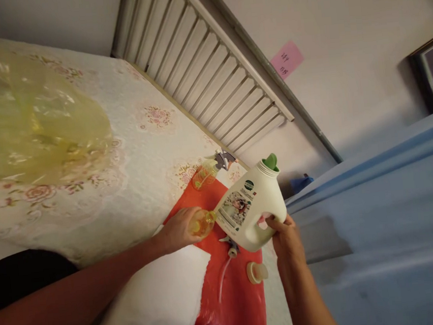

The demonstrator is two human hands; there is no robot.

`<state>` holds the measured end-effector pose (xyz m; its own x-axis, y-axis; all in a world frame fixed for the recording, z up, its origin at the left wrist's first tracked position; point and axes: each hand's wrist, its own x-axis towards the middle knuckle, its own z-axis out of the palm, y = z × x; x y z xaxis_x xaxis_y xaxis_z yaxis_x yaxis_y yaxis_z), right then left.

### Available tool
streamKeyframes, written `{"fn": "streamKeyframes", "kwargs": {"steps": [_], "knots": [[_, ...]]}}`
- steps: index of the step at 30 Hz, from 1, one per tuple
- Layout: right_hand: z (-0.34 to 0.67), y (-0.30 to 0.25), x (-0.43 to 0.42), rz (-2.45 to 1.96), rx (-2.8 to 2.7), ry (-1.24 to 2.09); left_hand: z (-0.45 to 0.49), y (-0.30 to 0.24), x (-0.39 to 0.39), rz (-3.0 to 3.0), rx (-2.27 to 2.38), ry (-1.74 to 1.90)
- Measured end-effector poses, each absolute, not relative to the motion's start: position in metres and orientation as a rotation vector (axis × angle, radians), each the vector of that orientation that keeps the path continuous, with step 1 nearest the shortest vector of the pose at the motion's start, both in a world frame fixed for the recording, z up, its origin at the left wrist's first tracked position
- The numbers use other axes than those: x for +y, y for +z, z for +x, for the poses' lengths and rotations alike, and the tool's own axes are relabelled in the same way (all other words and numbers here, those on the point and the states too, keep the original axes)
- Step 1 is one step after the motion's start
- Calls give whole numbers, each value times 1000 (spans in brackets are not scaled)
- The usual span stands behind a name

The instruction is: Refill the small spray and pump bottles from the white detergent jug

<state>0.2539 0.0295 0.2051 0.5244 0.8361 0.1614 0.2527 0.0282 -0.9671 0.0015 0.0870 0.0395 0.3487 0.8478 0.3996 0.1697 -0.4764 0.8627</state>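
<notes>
Detergent jug (253, 200) needs steady support: right hand (287, 237) has fingers closed on its handle. Left hand (179, 231), fingers wrapped round clear bottle (202, 224), should hold it steady without squeezing.

Clear lane on bench (142, 190) between bag (31, 114) and spray bottle (204, 177). Jug (249, 208) plus bottle (200, 225) block the middle. Sprayer (232, 252), cap (254, 272) obstruct nearside. Radiator (212, 76) bounds far edge.

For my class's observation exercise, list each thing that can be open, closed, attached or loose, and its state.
White jug: uncapped, in the right hand
Small bottle: open, in the left hand
Spray head: loose, tube attached
Cap: lying loose
Spray bottle: sprayer fitted
Yellow bag: opening not visible
</notes>
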Motion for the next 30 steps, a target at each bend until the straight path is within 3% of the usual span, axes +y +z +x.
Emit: {"fn": "streamKeyframes", "kwargs": {"steps": [17,24,30], "knots": [[198,113,71,-1339,-1031,726,-9,52,46,1835,684,1005],[204,107,64,-1311,-1106,822,-5,47,24,1822,753,994],[263,111,27,-1733,-1174,678,8,44,-5,1805,880,1028]]}}
